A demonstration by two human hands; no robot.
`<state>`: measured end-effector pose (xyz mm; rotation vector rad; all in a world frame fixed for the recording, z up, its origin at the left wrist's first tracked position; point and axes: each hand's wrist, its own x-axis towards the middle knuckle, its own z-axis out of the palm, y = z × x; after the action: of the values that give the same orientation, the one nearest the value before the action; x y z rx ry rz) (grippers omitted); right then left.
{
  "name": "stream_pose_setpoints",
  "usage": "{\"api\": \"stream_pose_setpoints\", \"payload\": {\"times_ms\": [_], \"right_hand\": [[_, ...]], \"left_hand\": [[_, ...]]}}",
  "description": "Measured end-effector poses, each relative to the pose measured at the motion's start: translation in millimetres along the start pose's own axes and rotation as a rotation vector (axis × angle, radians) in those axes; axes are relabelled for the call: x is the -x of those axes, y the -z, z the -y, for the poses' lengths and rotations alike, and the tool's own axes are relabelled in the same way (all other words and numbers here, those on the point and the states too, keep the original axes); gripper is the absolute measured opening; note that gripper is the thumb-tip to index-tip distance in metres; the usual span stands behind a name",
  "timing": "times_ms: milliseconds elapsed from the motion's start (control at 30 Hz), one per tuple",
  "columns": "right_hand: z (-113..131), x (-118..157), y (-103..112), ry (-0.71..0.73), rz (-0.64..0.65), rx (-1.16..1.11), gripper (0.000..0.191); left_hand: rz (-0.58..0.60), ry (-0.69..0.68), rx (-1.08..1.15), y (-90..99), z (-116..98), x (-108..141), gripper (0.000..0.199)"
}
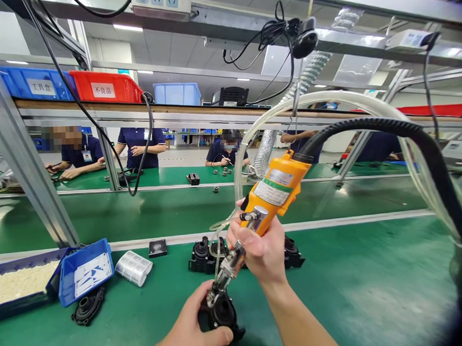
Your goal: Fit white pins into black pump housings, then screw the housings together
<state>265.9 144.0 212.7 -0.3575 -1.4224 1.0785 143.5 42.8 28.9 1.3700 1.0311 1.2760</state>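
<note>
My right hand point(262, 245) is wrapped round an orange electric screwdriver point(275, 189) with a silver nose, tilted down to the left. Its tip meets the upper left side of a round black plastic housing point(223, 312) on the green bench. Around that housing's left side curls my left hand point(194, 320), thumb in front and fingers behind. Clear tubing point(248, 142) and a thick black cable point(366, 125) arch from the tool to the right. Behind my hands stand several similar black housings point(201, 252), partly hidden by the right hand.
At the left are a tray of small cream parts point(26, 283), a blue bin point(105, 248), a black cover point(87, 306), a roll of labels point(134, 267) and a small black box point(158, 248). Co-workers point(226, 150) sit beyond the metal frame. Cables point(139, 146) hang down.
</note>
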Motion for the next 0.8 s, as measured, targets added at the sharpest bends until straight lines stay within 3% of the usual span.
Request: {"api": "stream_pose_setpoints", "payload": {"times_ms": [100, 333, 600, 700, 800], "right_hand": [[5, 7, -11, -0.05, 0.045, -0.072, 0.042], [9, 15, -32, -0.018, 0.093, -0.016, 0.037], [-3, 12, -25, -0.007, 0.005, 0.035, 0.039], [0, 5, -16, 0.08, -0.058, 0.035, 0.044], [9, -2, 3, 0.216, -0.18, 0.082, 0.046]], "left_hand": [[-0.02, 0.037, 0.006, -0.8, -7, 1, 0.084], [-0.023, 0.005, 0.021, -4.6, -21, 0, 0.072], [0.028, -0.003, 0.01, -1.9, -9, 2, 0.069], [-0.001, -0.003, 0.016, 1.6, 3, 2, 0.086], [-0.102, -0.032, 0.018, 7.8, 9, 0, 0.098]]}}
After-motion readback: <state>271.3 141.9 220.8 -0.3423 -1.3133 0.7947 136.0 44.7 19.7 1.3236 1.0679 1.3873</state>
